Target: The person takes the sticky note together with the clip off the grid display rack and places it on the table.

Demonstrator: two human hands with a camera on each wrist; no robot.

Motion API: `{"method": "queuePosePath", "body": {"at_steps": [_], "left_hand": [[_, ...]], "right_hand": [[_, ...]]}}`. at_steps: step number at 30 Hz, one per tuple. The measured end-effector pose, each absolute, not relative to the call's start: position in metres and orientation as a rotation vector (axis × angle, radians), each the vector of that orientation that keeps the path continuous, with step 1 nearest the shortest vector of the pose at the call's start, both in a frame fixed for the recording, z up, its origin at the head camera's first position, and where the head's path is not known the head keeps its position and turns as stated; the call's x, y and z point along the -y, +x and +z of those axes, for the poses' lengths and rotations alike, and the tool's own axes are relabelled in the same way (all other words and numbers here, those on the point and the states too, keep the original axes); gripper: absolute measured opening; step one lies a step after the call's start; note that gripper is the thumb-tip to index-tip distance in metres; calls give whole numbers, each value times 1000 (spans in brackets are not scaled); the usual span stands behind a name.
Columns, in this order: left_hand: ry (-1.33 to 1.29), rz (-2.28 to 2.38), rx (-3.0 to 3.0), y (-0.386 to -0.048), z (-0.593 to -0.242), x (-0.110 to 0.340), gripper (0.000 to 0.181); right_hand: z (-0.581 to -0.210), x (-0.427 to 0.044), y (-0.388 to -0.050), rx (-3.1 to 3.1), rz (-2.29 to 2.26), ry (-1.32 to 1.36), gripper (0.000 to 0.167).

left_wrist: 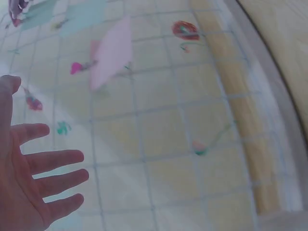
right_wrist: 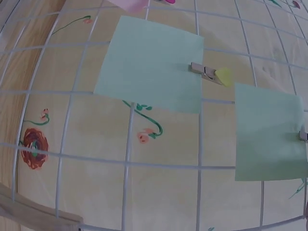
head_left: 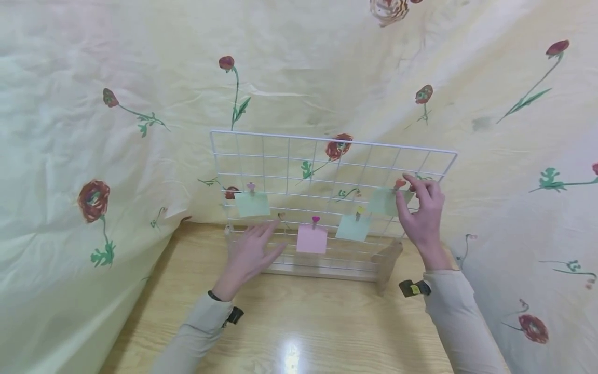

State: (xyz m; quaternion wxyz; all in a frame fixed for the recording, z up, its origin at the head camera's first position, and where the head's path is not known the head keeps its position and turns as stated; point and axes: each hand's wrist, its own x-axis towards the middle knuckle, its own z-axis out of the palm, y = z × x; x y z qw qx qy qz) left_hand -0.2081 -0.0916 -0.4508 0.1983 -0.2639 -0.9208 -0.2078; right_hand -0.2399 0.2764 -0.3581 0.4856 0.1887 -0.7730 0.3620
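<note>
A white wire grid panel (head_left: 289, 161) stands upright on a wooden base, with sticky notes clipped to it. My right hand (head_left: 425, 210) is at the grid's right side, thumb and index finger apart beside a red clip (head_left: 400, 183) that holds a green note (head_left: 383, 201). My left hand (head_left: 252, 252), fingers spread and holding nothing, is in front of the grid's lower left. Between the hands hang a pink note (head_left: 312, 239) on a magenta heart clip (head_left: 315, 220) and a light blue-green note (head_left: 352, 228) on a yellow clip (head_left: 360, 210). The right wrist view barely catches the right hand.
Another green note (head_left: 253, 204) hangs at left on a pale purple clip (head_left: 250, 186). The base's wooden side foot (head_left: 389, 265) stands on a wood-grain table (head_left: 299, 317). Flower-patterned cloth (head_left: 140, 57) surrounds the table behind and at both sides.
</note>
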Motion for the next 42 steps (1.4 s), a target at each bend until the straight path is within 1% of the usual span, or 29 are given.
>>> {"method": "queuePosePath", "body": {"at_steps": [7, 13, 18, 25, 30, 37, 42], "left_hand": [[-806, -590, 2607, -215, -428, 64, 62], [-871, -516, 2583, -222, -418, 45, 61], [-945, -516, 2538, -225, -415, 33, 59], [-985, -517, 2477, -226, -412, 20, 56], [-988, -477, 2400, -230, -405, 10, 54], [-1017, -586, 2282, -238, -393, -1, 51], [-1000, -598, 2285, -238, -386, -9, 50]], "right_hand": [[-360, -272, -244, 1848, 902, 408, 28], [-363, -270, -247, 1838, 925, 371, 22], [-353, -260, -237, 1829, 937, 376, 20], [-334, -244, -219, 1837, 978, 363, 17], [-331, -247, -218, 1834, 1005, 349, 14], [-329, -252, -219, 1848, 1012, 369, 11], [-327, -253, -216, 1879, 1038, 365, 10]]}}
